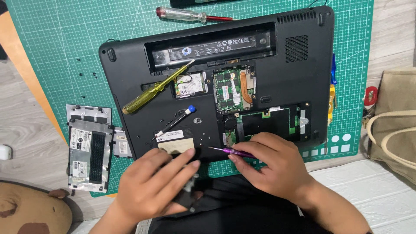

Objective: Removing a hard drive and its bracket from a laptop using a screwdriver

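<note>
Opened laptop (208,86), underside up, on green mat (65,39).

Right hand (273,167) was closed around a purple driver (232,151), tip pointing toward the left hand (158,186), which gripped a small black part (187,195). Beyond both hands, the laptop's open bays exposed green boards; a yellow screwdriver (151,92) rested across the case, within reach.

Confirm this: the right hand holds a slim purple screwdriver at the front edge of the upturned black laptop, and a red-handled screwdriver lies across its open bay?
Not quite. In the head view, the screwdriver lying across the upturned black laptop has a translucent yellow handle; the red-handled one lies on the green cutting mat. The right hand does hold the slim purple screwdriver.
</note>
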